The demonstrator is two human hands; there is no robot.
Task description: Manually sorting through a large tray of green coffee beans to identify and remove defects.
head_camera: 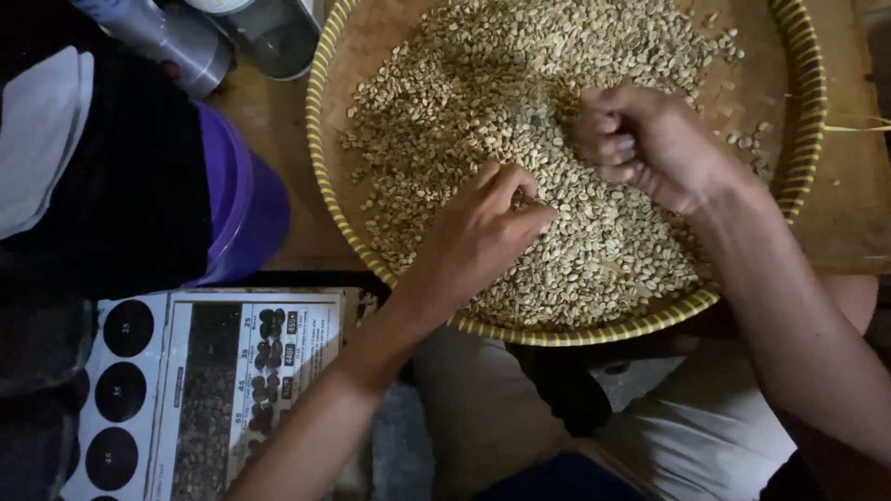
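A round woven tray [798, 111] with a yellow striped rim rests on a wooden table and holds a wide heap of pale green coffee beans [483, 102]. My left hand [483, 232] lies on the beans near the tray's front, fingertips pinched together on the heap. My right hand [650, 144] rests on the beans to the right, fingers curled into a loose fist. Whether beans are inside either hand is hidden.
A purple bucket [246, 199] stands left of the tray, beside dark cloth. Two grey metal cylinders [186, 42] sit at the top left. A printed chart with dark circles and bean pictures [204, 390] lies at the lower left. My lap is below the tray.
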